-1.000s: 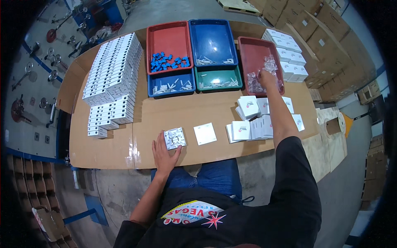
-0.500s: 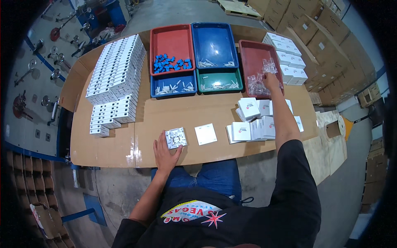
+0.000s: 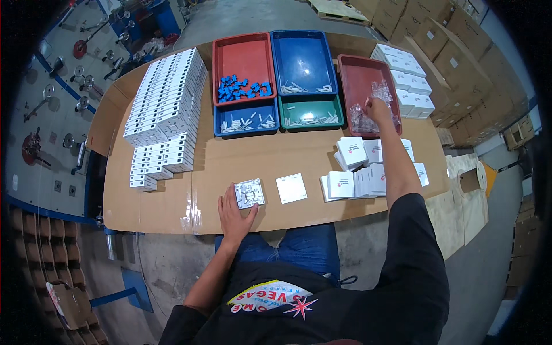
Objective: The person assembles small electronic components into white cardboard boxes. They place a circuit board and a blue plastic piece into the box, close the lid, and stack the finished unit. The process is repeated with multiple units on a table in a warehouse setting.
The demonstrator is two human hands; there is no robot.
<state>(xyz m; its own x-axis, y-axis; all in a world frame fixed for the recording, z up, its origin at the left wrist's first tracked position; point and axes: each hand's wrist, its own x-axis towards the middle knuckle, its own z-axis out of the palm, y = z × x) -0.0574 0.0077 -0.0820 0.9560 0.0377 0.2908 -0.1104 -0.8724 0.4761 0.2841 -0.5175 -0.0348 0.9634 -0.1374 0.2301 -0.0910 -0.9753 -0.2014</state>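
My left hand [image 3: 236,220] rests on the cardboard-covered table, its thumb and fingers around a white square housing [image 3: 249,194] with moulded inner parts facing up. To the right of that housing lies a flat white square plate [image 3: 291,188], touched by neither hand. My right arm stretches out to the red tray [image 3: 359,69] at the back right. There my right hand [image 3: 378,110] is closed in a pinch among small clear plastic bags [image 3: 362,122]. What its fingertips hold is too small to make out.
Stacked white boxes [image 3: 164,98] fill the left side. Another red tray [image 3: 241,52] holds blue parts; blue [image 3: 302,57] and green [image 3: 310,106] trays hold small pale pieces. White square packs [image 3: 351,152] lie beneath my right forearm. More white boxes [image 3: 411,83] stand back right.
The whole view has shifted slightly. My right hand has moved a little to the left over the plastic bags; my left hand keeps its hold on the housing.
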